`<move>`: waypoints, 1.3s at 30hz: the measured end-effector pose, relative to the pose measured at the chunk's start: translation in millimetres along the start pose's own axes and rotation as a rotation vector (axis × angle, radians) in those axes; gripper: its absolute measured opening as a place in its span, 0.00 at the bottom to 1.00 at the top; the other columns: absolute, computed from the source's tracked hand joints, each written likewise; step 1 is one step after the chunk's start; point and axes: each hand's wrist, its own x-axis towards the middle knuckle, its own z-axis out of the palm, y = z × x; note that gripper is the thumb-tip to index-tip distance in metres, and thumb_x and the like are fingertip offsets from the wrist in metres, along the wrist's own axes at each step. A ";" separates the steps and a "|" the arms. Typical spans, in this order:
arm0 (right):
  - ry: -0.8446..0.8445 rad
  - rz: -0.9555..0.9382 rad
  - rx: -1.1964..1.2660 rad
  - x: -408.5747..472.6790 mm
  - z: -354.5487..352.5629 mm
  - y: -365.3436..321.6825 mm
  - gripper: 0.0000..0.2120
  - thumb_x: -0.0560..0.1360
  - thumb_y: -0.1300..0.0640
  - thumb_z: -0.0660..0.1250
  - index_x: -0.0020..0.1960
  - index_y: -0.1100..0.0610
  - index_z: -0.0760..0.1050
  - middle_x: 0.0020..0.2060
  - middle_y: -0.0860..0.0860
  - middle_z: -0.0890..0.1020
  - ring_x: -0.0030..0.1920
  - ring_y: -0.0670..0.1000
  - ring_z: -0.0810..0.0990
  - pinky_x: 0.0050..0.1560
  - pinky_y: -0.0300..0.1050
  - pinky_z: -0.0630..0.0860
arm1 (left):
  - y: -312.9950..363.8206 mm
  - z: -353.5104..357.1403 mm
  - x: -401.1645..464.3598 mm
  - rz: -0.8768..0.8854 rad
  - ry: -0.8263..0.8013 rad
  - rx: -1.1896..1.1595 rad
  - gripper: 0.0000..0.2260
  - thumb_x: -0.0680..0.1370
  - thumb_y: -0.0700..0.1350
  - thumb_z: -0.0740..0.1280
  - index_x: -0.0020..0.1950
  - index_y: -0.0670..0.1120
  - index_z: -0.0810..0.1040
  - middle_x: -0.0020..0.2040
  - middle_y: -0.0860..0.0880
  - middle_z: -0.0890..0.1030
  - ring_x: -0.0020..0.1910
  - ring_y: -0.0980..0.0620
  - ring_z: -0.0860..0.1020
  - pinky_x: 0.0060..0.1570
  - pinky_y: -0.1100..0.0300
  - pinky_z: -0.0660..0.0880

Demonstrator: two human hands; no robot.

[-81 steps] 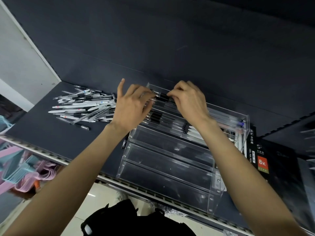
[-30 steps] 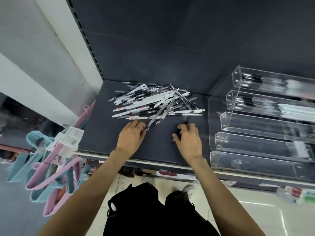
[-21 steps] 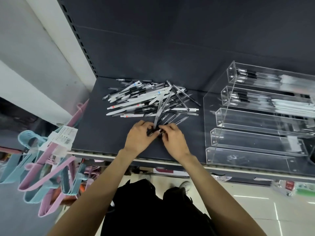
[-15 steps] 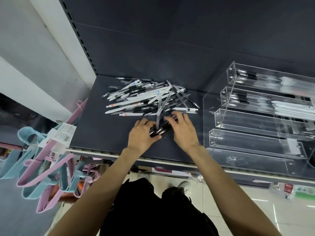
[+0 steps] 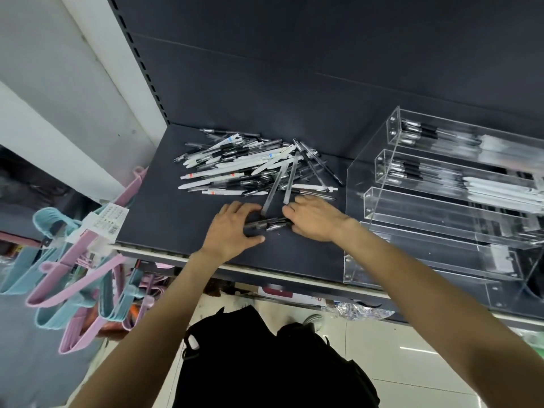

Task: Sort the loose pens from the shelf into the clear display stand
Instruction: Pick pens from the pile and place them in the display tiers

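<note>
Both hands (image 5: 232, 231) gripping pen bundle (image 5: 269, 223), lengthwise left-right

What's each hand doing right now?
Left hand: grips one end of a small bundle of black pens.
Right hand: grips the bundle's other end.

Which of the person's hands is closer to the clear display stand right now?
The right hand. It sits just left of the clear display stand, at one end of a small bundle of black pens. The left hand holds the bundle's other end, farther left.

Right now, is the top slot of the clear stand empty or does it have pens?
Has pens: dark-gripped pens lie inside the top slot.
</note>
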 end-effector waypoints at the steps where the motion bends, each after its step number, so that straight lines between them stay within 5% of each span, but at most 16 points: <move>1: -0.003 0.014 0.131 -6.9 -3.3 -0.1 0.12 0.79 0.53 0.58 0.59 0.59 0.67 0.50 0.54 0.78 0.54 0.56 0.75 0.56 0.50 0.71 | -4.2 -7.7 -6.3 -0.004 0.039 -0.070 0.27 0.71 0.51 0.74 0.67 0.52 0.71 0.62 0.48 0.73 0.63 0.46 0.69 0.63 0.56 0.66; 4: 0.014 0.111 0.690 -25.0 -17.7 -3.0 0.10 0.81 0.51 0.56 0.53 0.58 0.66 0.36 0.49 0.73 0.37 0.49 0.75 0.39 0.44 0.71 | -2.0 -34.3 -29.9 -0.092 0.305 -0.525 0.17 0.75 0.42 0.70 0.62 0.55 0.73 0.60 0.53 0.75 0.62 0.52 0.73 0.61 0.60 0.68; 6: 0.092 0.130 1.340 -33.4 -30.5 -10.5 0.08 0.81 0.55 0.56 0.45 0.57 0.65 0.30 0.46 0.68 0.28 0.45 0.68 0.31 0.38 0.67 | 10.4 -49.7 -41.1 -0.183 0.427 -0.904 0.13 0.78 0.38 0.65 0.57 0.54 0.76 0.58 0.55 0.78 0.59 0.56 0.76 0.63 0.59 0.70; 8: 0.160 0.101 1.847 -37.0 -40.2 -16.7 0.11 0.81 0.58 0.55 0.40 0.57 0.64 0.28 0.47 0.66 0.24 0.45 0.63 0.28 0.37 0.63 | 25.1 -59.6 -45.7 -0.219 0.356 -1.166 0.10 0.79 0.39 0.63 0.56 0.51 0.78 0.59 0.52 0.80 0.60 0.56 0.77 0.64 0.57 0.71; 11: 0.143 0.057 2.113 -38.1 -48.8 -29.2 0.09 0.80 0.56 0.55 0.43 0.58 0.66 0.27 0.48 0.65 0.23 0.44 0.61 0.25 0.36 0.61 | 49.8 -61.1 -42.3 -0.157 0.107 -1.282 0.14 0.77 0.44 0.65 0.62 0.48 0.76 0.61 0.51 0.81 0.62 0.54 0.77 0.64 0.56 0.71; 13: 0.098 0.054 2.132 -39.5 -51.1 -37.3 0.11 0.81 0.55 0.53 0.44 0.59 0.67 0.27 0.49 0.66 0.22 0.45 0.62 0.24 0.36 0.61 | 67.3 -56.3 -35.7 -0.116 0.006 -1.300 0.16 0.76 0.47 0.65 0.63 0.47 0.76 0.58 0.50 0.82 0.59 0.54 0.78 0.61 0.59 0.73; 16: 0.038 0.066 2.111 -43.5 -52.7 -46.6 0.14 0.81 0.51 0.53 0.43 0.59 0.68 0.27 0.50 0.67 0.22 0.45 0.63 0.22 0.36 0.62 | 91.2 -51.9 -29.9 -0.088 -0.076 -1.375 0.11 0.75 0.48 0.67 0.55 0.46 0.80 0.42 0.49 0.81 0.40 0.54 0.78 0.46 0.62 0.74; 17: 0.023 0.082 2.106 -44.7 -53.6 -48.8 0.15 0.79 0.48 0.54 0.42 0.58 0.68 0.27 0.50 0.68 0.22 0.45 0.63 0.22 0.36 0.63 | 96.3 -50.0 -29.2 -0.101 -0.090 -1.426 0.14 0.75 0.48 0.66 0.58 0.44 0.79 0.44 0.48 0.82 0.39 0.54 0.79 0.43 0.63 0.74; 20: 0.029 0.198 2.089 -47.3 -54.6 -53.9 0.20 0.79 0.45 0.54 0.39 0.59 0.70 0.26 0.50 0.69 0.22 0.45 0.63 0.22 0.36 0.63 | 103.3 -42.8 -29.9 -0.134 -0.074 -1.528 0.20 0.76 0.48 0.62 0.65 0.41 0.75 0.60 0.43 0.81 0.57 0.49 0.80 0.46 0.64 0.77; 24: 0.077 0.368 2.009 -47.9 -50.8 -59.3 0.24 0.78 0.41 0.55 0.38 0.61 0.72 0.25 0.50 0.71 0.22 0.44 0.65 0.21 0.35 0.63 | 104.9 -31.3 -32.1 -0.159 0.044 -1.491 0.18 0.76 0.50 0.61 0.61 0.44 0.77 0.58 0.46 0.82 0.61 0.52 0.78 0.42 0.66 0.74; 29: 0.065 0.429 1.938 -48.6 -42.4 -65.0 0.29 0.74 0.34 0.54 0.38 0.60 0.73 0.27 0.51 0.73 0.24 0.46 0.69 0.25 0.39 0.69 | 109.9 -21.4 -35.6 -0.248 0.145 -1.527 0.14 0.80 0.46 0.59 0.59 0.40 0.78 0.53 0.45 0.84 0.46 0.54 0.83 0.37 0.63 0.78; 32: 0.060 0.366 1.904 -52.0 -38.6 -64.4 0.25 0.76 0.38 0.56 0.41 0.61 0.75 0.31 0.52 0.76 0.28 0.47 0.75 0.32 0.41 0.76 | 111.0 -17.1 -35.2 -0.311 0.240 -1.543 0.12 0.82 0.46 0.58 0.55 0.43 0.79 0.47 0.48 0.85 0.35 0.57 0.82 0.27 0.65 0.74; 35: 0.088 0.339 1.880 -56.8 -31.4 -66.0 0.13 0.78 0.51 0.63 0.55 0.61 0.73 0.42 0.54 0.79 0.35 0.47 0.79 0.40 0.43 0.80 | 105.3 -16.7 -33.1 -0.304 0.415 -1.721 0.10 0.82 0.44 0.58 0.54 0.44 0.78 0.45 0.51 0.85 0.44 0.55 0.82 0.45 0.62 0.80; 37: 0.198 0.385 1.799 -60.3 -27.7 -71.4 0.08 0.79 0.57 0.62 0.56 0.59 0.70 0.42 0.52 0.79 0.31 0.46 0.77 0.30 0.39 0.76 | 101.6 -19.9 -32.8 -0.255 0.501 -1.812 0.10 0.82 0.43 0.57 0.56 0.43 0.76 0.45 0.50 0.84 0.46 0.53 0.82 0.54 0.56 0.78; 39: 0.311 0.402 1.661 -61.0 -26.2 -77.2 0.04 0.80 0.57 0.60 0.52 0.56 0.68 0.36 0.50 0.78 0.25 0.44 0.72 0.25 0.38 0.68 | 103.6 -21.3 -33.6 -0.208 0.504 -1.844 0.10 0.83 0.44 0.55 0.58 0.44 0.75 0.46 0.50 0.83 0.45 0.52 0.82 0.53 0.55 0.79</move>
